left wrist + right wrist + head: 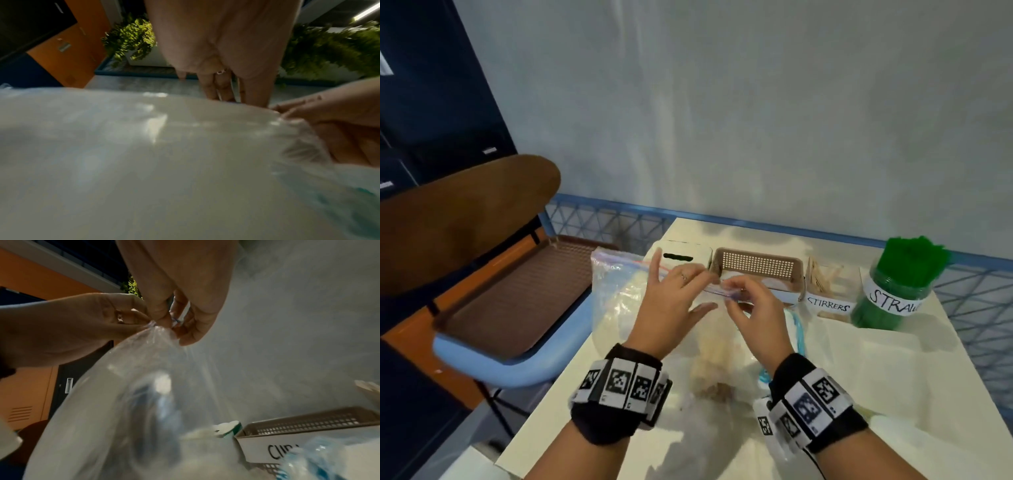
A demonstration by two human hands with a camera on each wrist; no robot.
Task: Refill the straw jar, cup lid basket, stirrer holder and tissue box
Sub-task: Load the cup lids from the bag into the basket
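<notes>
Your right hand [748, 301] pinched the zip edge of the clear bag [616, 301] at its right end, thumb and fingertips closed on the seal. Your left hand [671, 301] sat just beside it on the same edge, fingers mostly spread; whether its thumb gripped the plastic I cannot tell. The seal ran left to right between you and the tissue box [683, 255] and lid basket [758, 269]. Both stood just behind the bag on the counter [876, 377], the basket nearer your right hand.
</notes>
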